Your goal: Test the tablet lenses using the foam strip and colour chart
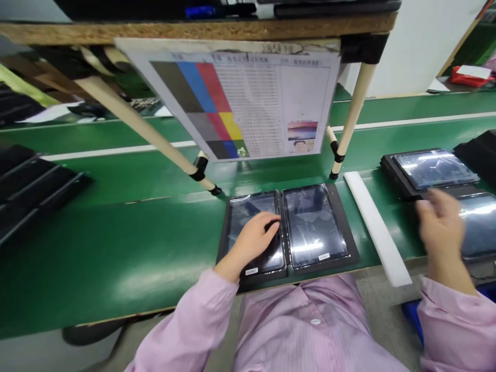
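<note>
While flat, tablet (pixel 250 206) beneath left hand (pixel 256 235)

Green bench (pixel 96 248) in front of you, glossy, glare toward your left. Dark tray (pixel 351 245) on it directly ahead, close to your edge. Right of that, white strip (pixel 374 225), near end overhanging. Farther right, more trays (pixel 395 178). Far left, black pile (pixel 34 181)

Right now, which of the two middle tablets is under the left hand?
The left tablet of that pair: the left hand partly covers it, while the right tablet lies uncovered.
</note>
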Available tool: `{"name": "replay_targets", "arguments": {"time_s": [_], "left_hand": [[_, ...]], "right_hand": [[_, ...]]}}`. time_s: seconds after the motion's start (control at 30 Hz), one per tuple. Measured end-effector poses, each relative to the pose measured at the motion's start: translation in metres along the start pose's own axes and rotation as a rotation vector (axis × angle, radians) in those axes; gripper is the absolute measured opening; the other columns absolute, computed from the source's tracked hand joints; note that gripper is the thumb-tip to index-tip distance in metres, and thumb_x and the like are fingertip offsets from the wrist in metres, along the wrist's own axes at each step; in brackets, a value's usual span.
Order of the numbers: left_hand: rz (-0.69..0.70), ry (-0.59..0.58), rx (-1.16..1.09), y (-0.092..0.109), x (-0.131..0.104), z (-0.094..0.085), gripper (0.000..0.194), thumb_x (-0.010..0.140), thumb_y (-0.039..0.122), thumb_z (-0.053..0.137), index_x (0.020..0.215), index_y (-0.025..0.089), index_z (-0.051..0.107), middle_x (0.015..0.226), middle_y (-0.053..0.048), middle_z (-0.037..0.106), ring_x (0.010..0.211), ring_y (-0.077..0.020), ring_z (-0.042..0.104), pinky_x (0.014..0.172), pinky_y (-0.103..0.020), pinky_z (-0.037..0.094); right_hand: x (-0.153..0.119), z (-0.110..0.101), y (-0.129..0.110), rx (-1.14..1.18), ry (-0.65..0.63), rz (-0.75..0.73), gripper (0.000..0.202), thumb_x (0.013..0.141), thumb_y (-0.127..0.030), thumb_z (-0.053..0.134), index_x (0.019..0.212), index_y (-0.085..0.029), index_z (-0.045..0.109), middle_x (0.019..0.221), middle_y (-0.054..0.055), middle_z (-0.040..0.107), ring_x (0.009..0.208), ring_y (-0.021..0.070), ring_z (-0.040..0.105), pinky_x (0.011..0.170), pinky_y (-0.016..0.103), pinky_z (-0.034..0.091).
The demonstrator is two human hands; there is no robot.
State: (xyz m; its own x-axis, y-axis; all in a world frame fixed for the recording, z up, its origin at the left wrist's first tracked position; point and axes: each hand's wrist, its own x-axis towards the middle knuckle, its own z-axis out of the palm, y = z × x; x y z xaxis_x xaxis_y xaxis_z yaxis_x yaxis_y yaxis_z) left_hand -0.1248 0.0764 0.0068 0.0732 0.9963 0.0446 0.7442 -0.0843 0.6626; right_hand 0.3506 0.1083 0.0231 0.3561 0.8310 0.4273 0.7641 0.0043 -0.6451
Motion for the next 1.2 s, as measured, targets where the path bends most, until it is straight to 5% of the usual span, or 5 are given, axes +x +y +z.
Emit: {"name": "replay_targets", "arguments": {"time_s": [0.1,0.3,0.63,0.83,1.2], "left_hand": [[-0.067,0.095,0.146,-0.005,0.053,0.012,0.044,0.095,0.031,0.057,0.133,0.015,0.07,0.146,-0.019,0.066,0.146,-0.035,0.053,0.129,-0.053,0.032],[-0.181,0.136,0.325,-0.015,0.09,0.022,0.026,0.096,0.031,0.06,0.114,0.016,0.071,0.12,-0.017,0.072,0.125,-0.0347,0.062,0.116,-0.054,0.041],[-0.173,0.184,0.269,-0.023,0.08,0.023,0.021,0.093,0.026,0.058,0.107,0.016,0.071,0.114,-0.018,0.069,0.123,-0.0392,0.059,0.116,-0.056,0.038],[-0.1,0.297,0.043,-0.036,0.067,0.009,0.037,0.097,0.026,0.056,0.131,0.018,0.068,0.135,-0.015,0.063,0.126,-0.0272,0.063,0.111,-0.043,0.05],[0.043,0.286,-0.002,-0.053,-0.075,-0.024,0.025,0.1,0.034,0.058,0.106,0.026,0.081,0.122,-0.009,0.07,0.123,-0.0278,0.062,0.113,-0.05,0.05]], "right_hand": [[-0.023,0.085,-0.07,0.027,-0.505,-0.176,0.047,0.089,-0.052,0.07,0.125,-0.023,0.078,0.151,0.016,0.063,0.139,0.0352,0.06,0.121,0.051,0.045],[-0.044,0.178,-0.117,-0.095,-0.565,-0.111,0.061,0.099,-0.044,0.062,0.151,-0.013,0.06,0.168,0.024,0.044,0.152,0.0452,0.045,0.121,0.068,0.039],[-0.045,0.177,-0.113,-0.068,-0.568,-0.14,0.05,0.098,-0.043,0.068,0.144,-0.024,0.066,0.155,0.013,0.061,0.151,0.0365,0.047,0.123,0.063,0.035],[-0.041,0.178,-0.109,-0.039,-0.567,-0.139,0.055,0.096,-0.047,0.067,0.146,-0.024,0.065,0.156,0.015,0.059,0.143,0.0394,0.054,0.116,0.066,0.043],[-0.025,0.162,-0.088,0.134,-0.712,-0.15,0.066,0.097,-0.068,0.052,0.144,-0.026,0.068,0.16,0.014,0.055,0.149,0.0334,0.053,0.125,0.054,0.042]]}}
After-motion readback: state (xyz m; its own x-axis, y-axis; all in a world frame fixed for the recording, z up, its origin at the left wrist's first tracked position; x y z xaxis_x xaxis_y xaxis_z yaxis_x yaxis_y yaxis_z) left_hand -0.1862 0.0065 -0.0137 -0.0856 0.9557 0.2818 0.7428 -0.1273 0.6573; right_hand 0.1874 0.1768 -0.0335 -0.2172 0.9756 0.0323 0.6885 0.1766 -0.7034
